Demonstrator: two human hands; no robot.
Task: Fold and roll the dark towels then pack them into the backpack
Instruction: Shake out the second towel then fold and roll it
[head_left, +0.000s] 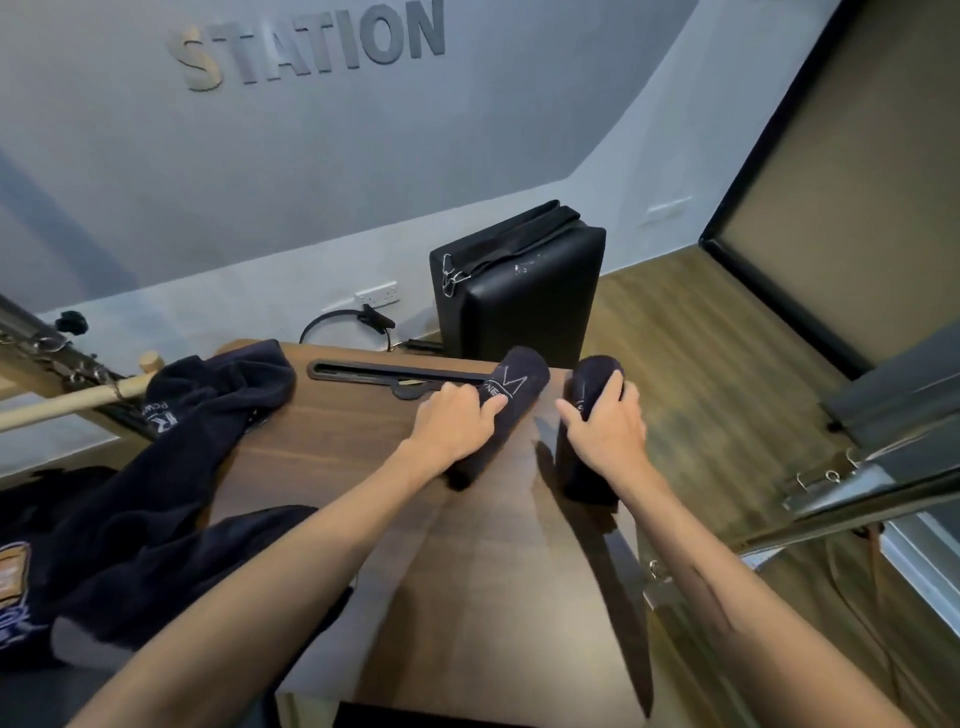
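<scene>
Left hand (457, 415) gripping rolled terry towel (511, 395), right hand (605, 423) clutching second roll (592, 384), woodgrain table (467, 571)

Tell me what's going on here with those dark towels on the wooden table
A person is working through a batch of dark towels at a wooden table. Each hand grips one rolled towel: the left hand holds the rolled towel with white lettering, lying on the table, and the right hand holds a second rolled towel at the table's right edge. An unrolled towel lies crumpled on the left side. A black padded case stands on the floor beyond the table.
</scene>
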